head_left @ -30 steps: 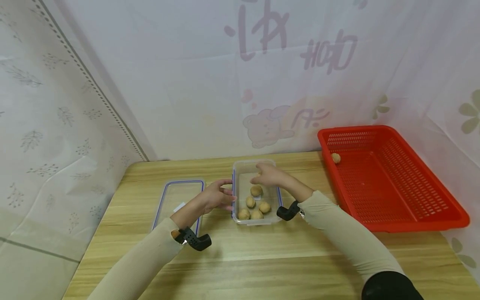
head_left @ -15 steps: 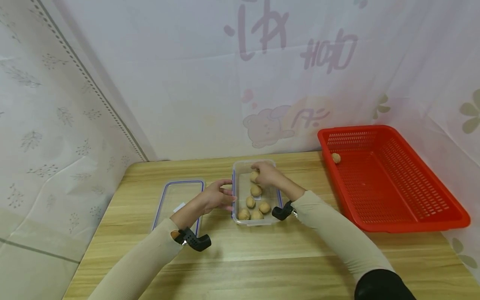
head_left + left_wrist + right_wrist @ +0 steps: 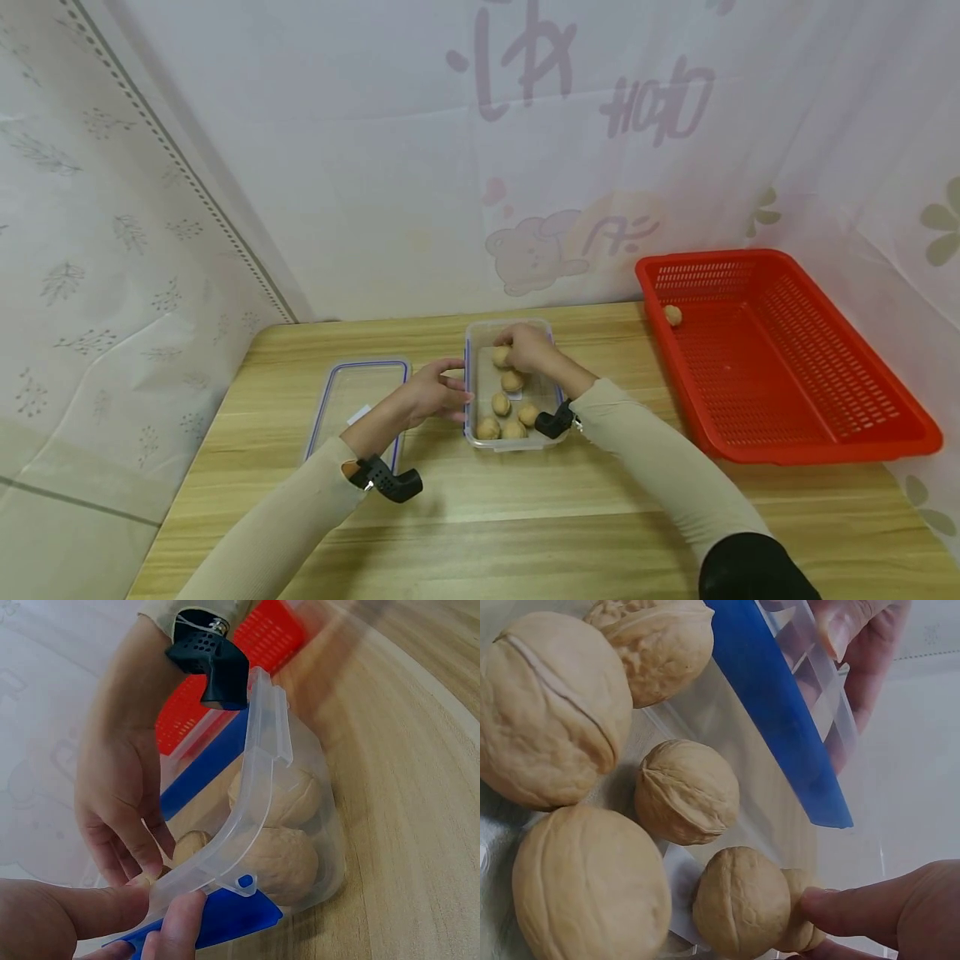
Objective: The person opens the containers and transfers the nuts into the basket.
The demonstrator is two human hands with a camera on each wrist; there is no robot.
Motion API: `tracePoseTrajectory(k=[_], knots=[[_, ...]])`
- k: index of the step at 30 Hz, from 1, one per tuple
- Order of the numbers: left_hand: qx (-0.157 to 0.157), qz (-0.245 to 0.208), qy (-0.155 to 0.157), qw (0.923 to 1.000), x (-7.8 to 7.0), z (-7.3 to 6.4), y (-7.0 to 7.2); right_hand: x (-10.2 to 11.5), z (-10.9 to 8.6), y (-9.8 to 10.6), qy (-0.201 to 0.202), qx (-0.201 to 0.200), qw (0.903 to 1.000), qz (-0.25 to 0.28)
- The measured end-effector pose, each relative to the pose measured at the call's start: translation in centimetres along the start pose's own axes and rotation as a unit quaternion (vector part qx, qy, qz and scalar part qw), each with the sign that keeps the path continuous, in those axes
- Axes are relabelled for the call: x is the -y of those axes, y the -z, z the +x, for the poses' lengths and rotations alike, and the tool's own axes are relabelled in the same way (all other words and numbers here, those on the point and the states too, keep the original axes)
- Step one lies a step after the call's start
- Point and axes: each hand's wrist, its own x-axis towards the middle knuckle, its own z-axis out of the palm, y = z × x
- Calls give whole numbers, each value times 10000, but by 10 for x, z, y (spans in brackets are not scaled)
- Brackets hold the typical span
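A clear food storage box (image 3: pixel 517 445) with blue latches (image 3: pixel 238 921) stands on the table, several walnuts (image 3: pixel 592 885) inside it. My left hand (image 3: pixel 437 392) grips the box's left wall, thumb at the rim and fingers outside by the blue latch. Reaching into the far part of the box, my right hand (image 3: pixel 528 348) pinches a walnut (image 3: pixel 798 883) between thumb and fingers. That walnut sits right behind another walnut (image 3: pixel 741 901) in the right wrist view. The others lie toward the near end of the box.
To the left lies the clear lid (image 3: pixel 369 363) with a blue seal, partly covered by my left forearm. A red plastic basket (image 3: pixel 810 454) stands at the right, holding one walnut (image 3: pixel 672 316) by its left wall. A printed curtain (image 3: pixel 375 192) hangs behind the table.
My right hand has moved slightly left and nearer inside the box, bringing its walnut close to the others. The left hand has stayed at the box's wall.
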Motion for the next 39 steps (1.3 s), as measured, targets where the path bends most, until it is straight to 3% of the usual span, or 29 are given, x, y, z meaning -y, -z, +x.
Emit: tracePoseTrajectory(k=[7, 27, 39], knots=[[-8, -5, 7, 10000, -1, -1, 0, -4, 3, -3, -23, 62, 9987, 499], [-9, -27, -24, 10000, 1, 0, -1, -13, 8, -9, 289, 55, 9929, 1151], [1, -35, -19, 10000, 1, -1, 0, -9, 3, -2, 279, 330, 9792, 1982]])
